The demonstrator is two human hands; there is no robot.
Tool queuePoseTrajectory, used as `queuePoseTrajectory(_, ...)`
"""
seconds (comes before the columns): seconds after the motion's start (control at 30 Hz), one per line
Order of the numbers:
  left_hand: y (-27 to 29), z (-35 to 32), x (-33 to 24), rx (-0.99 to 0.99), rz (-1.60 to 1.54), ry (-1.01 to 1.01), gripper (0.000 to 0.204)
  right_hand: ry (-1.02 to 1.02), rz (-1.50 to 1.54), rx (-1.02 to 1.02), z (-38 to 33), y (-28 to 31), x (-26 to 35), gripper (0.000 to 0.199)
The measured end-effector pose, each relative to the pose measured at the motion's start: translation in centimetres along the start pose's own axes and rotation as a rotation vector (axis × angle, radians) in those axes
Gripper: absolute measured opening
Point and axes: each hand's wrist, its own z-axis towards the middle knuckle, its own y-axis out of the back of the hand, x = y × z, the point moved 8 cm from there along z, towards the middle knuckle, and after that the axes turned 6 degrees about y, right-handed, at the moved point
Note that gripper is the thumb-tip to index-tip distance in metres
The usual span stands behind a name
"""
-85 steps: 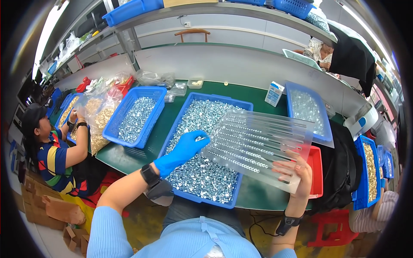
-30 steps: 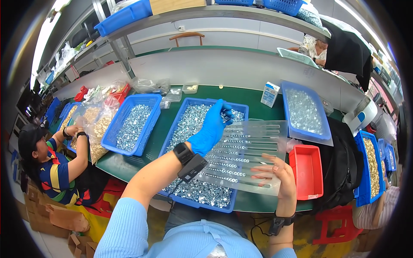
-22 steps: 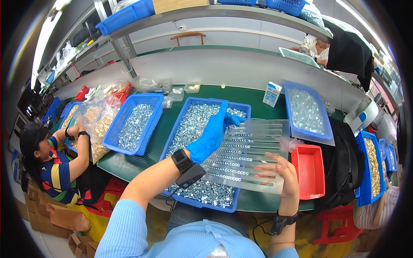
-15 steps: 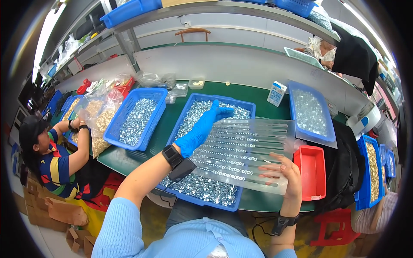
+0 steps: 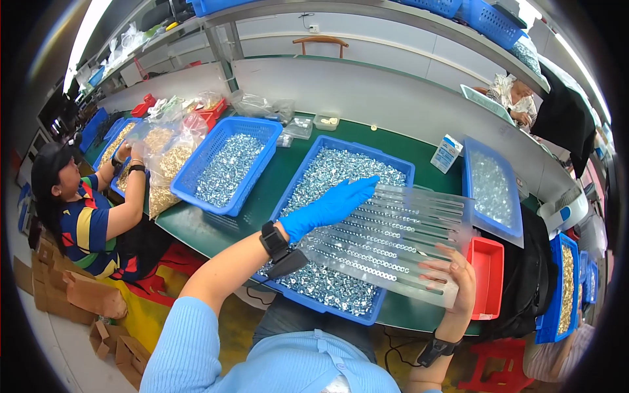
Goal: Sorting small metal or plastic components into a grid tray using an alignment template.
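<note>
Clear slotted plate (image 5: 442, 216), rows of small metal pieces in its slots, held above a blue tray (image 5: 411, 171) of loose metal pieces.
Right hand (image 5: 458, 278): fingers clamped on the plate's right-hand edge; left hand (image 5: 337, 204): blue-gloved, fingers straight and side by side over the plate's far portion, contact uncertain, nothing seen in their grip. Likely hazards: a tilt or slackened right hold could spill the rows; a sweeping glove, or the black box (image 5: 289, 263) at the left wrist, could knock pieces loose. Surroundings: red bin (image 5: 486, 280) close beside the right hand, limiting sideways room; black bag (image 5: 526, 278) beyond; blue basket (image 5: 185, 190) leftward; carton (image 5: 447, 154) farther back on the green surface (image 5: 411, 313).
</note>
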Motion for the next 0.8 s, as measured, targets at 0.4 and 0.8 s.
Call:
queuePoseTrajectory(0.4,-3.6,2.4,-6.5,0.003,0.013,-0.187,0.047,0.000,0.038,-0.021,-0.1,-0.3,0.1,0.053)
queuePoseTrajectory(0.8,-0.1,1.3,-4.7,-0.185,-0.108,-0.055,0.043,0.002,0.142,0.029,0.1,0.0,-0.1,0.049)
